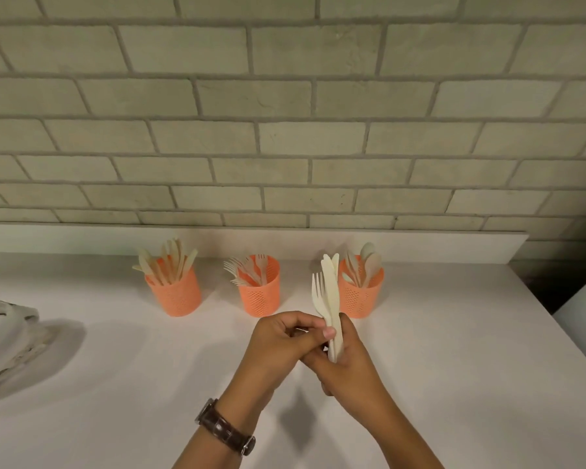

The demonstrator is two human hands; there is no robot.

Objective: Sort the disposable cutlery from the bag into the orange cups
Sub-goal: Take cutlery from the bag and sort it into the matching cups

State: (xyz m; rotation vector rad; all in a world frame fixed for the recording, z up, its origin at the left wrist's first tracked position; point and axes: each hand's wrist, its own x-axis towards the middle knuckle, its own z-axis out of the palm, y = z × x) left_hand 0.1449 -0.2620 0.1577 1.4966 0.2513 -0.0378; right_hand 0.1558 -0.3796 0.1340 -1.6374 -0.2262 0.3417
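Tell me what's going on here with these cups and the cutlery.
A person is sorting pale disposable cutlery. The right hand grips the handles of a small bundle of cutlery, a fork and some knives, held upright above the white counter, while the left hand pinches it. Behind stand three orange cups: the left cup holds knives, the middle cup forks, the right cup spoons. The bag lies at the left edge.
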